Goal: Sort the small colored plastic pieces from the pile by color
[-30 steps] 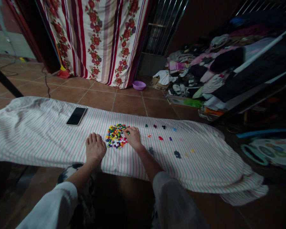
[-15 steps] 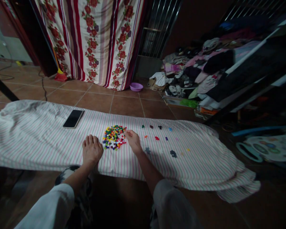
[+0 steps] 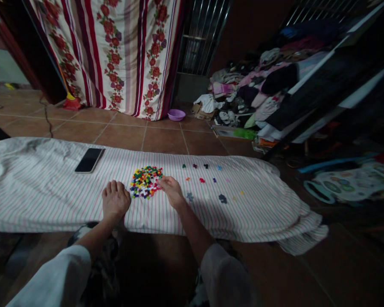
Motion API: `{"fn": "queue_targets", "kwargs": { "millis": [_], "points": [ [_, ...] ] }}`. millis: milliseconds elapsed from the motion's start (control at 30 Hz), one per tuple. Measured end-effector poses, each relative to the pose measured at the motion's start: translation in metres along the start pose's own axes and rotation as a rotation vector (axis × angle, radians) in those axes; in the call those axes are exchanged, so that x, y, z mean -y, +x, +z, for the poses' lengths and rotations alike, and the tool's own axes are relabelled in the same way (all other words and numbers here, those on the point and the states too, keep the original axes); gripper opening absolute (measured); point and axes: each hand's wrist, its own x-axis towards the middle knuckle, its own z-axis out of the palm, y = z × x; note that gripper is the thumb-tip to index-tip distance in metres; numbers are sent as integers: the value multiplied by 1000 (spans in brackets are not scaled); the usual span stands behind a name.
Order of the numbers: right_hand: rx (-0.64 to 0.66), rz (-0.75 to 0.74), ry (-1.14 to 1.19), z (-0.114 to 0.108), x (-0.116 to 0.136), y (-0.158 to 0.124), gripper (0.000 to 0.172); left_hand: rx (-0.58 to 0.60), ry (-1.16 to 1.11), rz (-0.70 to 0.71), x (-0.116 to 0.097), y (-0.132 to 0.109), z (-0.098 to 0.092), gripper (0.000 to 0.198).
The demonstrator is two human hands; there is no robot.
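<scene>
A pile of small coloured pieces (image 3: 144,181) lies on a striped cloth (image 3: 64,196). My left hand (image 3: 116,199) rests palm down on the cloth at the left of the pile, fingers stretched out and holding nothing. At the pile's right edge is my right hand (image 3: 173,190), thumb and fingertips pinched together; any piece between them is too small to make out. Small groups sorted by colour are spread to the right, among them red pieces (image 3: 202,180), dark grey pieces (image 3: 222,198), grey pieces (image 3: 190,196) and green pieces (image 3: 184,166).
A phone (image 3: 89,160) lies on the cloth to the left. Beyond, a purple basin (image 3: 176,115) and a red broom (image 3: 72,103) stand on the tiled floor by a flowered curtain (image 3: 128,55). Heaped clothes (image 3: 256,85) fill the back right.
My right hand has shifted slightly down along the pile's right edge, still pinched. My left hand stays flat on the cloth. The whole view has swung a little to the right.
</scene>
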Motion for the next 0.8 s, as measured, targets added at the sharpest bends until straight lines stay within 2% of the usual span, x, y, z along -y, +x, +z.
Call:
{"fn": "queue_targets", "kwargs": {
  "millis": [100, 233, 400, 567, 800],
  "points": [
    [31, -19, -33, 0, 3, -10, 32, -7, -4, 3, 0, 0, -1, 31],
    [-6, -52, -95, -3, 4, -19, 27, -3, -15, 9, 1, 0, -1, 31],
    [-31, -108, -131, -23, 1, -27, 27, 0, -20, 3, 1, -1, 0, 31],
    [-84, -59, -90, -45, 3, -34, 30, 6, -14, -4, 2, -1, -1, 30],
    [-113, -105, -103, -63, 1, -37, 31, 43, 28, -5, -1, -1, -6, 29]
  ]
}}
